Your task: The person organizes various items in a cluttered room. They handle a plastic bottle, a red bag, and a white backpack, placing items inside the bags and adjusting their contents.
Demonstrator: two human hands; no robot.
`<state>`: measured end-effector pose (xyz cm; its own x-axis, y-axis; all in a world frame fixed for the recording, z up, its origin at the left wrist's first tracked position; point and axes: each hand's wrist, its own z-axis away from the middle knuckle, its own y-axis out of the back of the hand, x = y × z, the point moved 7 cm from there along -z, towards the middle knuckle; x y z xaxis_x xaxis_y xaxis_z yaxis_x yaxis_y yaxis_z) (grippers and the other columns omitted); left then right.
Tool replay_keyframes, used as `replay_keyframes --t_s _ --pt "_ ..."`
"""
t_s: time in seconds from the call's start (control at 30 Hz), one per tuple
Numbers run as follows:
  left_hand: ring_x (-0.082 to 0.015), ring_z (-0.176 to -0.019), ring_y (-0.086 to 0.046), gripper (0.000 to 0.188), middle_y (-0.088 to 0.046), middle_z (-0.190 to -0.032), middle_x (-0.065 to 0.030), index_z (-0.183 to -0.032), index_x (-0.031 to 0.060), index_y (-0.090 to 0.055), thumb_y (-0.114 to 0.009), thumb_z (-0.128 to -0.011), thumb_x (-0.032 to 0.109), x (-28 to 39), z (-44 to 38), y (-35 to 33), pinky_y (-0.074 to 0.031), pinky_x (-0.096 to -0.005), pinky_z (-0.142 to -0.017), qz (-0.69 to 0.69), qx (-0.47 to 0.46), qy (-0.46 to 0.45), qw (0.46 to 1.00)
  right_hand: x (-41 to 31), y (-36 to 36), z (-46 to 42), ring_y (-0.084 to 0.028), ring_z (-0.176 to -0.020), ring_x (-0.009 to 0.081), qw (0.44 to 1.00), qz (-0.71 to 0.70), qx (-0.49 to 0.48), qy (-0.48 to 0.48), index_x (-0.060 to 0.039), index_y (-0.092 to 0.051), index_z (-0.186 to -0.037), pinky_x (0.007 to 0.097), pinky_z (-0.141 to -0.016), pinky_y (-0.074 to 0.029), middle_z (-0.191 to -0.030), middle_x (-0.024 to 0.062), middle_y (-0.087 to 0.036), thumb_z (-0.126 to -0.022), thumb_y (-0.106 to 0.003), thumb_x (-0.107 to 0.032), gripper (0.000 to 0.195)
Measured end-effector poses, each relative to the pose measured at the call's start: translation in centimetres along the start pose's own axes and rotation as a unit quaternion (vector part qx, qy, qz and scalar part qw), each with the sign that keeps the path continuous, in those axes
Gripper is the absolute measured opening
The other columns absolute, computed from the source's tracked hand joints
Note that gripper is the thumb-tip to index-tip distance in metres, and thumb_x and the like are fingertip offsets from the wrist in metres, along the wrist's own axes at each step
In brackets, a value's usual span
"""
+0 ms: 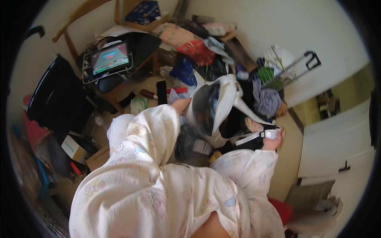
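A white fabric bag or carrier [224, 104] with a dark, partly see-through panel is spread out in front of me. At its left edge, my left hand [182, 104] grips the rim; the fingers are partly hidden behind it. On the far right, my right hand [272, 142] is closed around a white strap end [271, 134] with a black buckle. Just left of that strap end, what looks like a bare foot [253, 125] shows beneath the white straps. A black plastic bag [193, 144] lies below the carrier, between my knees.
A tablet [110, 58] in a wire stand sits on a black-seated chair [146, 41]. Bags and clothes are heaped at the back, near a folding metal cart [297, 70] by the wall. At left are a black suitcase [59, 95] and a cardboard box [96, 157]. White doors stand right.
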<state>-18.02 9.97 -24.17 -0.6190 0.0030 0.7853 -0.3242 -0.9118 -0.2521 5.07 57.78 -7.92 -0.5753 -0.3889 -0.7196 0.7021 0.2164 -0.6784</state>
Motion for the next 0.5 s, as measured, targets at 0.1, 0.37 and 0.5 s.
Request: replay_keyframes --t_s 0.1,0.37,0.5 --pt "-0.0348 -0.105 -0.064 0.063 -0.068 -0.112 -0.0202 -0.117 -0.0046 -0.064 -0.061 -0.088 0.051 -6.0 -3.8 -1.8 -0.050 -0.0401 -0.090 -0.178 0.060 -0.064 0.980 -1.4 4.0 -0.8 -0.064 -0.107 0.0300 0.932 0.346 -0.075 0.072 -0.0051 -0.063 -0.119 0.0457 -0.097 -0.048 -0.120 0.0104 -0.066 -0.090 -0.056 -0.017 0.032" --pt "-0.0375 -0.098 -0.064 0.042 -0.066 -0.098 -0.0261 -0.120 -0.0040 -0.060 -0.053 -0.092 0.027 -1.5 1.2 -12.9 -0.050 -0.0435 -0.084 -0.329 0.024 -0.196 0.924 -5.9 6.8 -3.2 -0.057 -0.118 0.0223 0.970 0.206 -0.002 0.131 0.0019 -0.049 -0.136 0.0343 -0.096 -0.047 -0.136 0.0161 -0.054 -0.096 -0.063 -0.023 0.049" --pt "-0.0240 -0.098 -0.064 0.039 -0.067 -0.106 -0.0144 -0.130 -0.0034 -0.054 -0.047 -0.095 0.013 1.5 5.5 -14.6 -0.050 -0.0364 -0.085 -0.153 -0.018 -0.194 0.969 0.6 -7.6 10.6 -0.049 -0.126 0.0261 0.765 0.486 -0.418 0.061 0.0006 -0.033 -0.147 0.0348 -0.108 -0.035 -0.140 0.0175 -0.048 -0.090 -0.067 -0.024 0.071"
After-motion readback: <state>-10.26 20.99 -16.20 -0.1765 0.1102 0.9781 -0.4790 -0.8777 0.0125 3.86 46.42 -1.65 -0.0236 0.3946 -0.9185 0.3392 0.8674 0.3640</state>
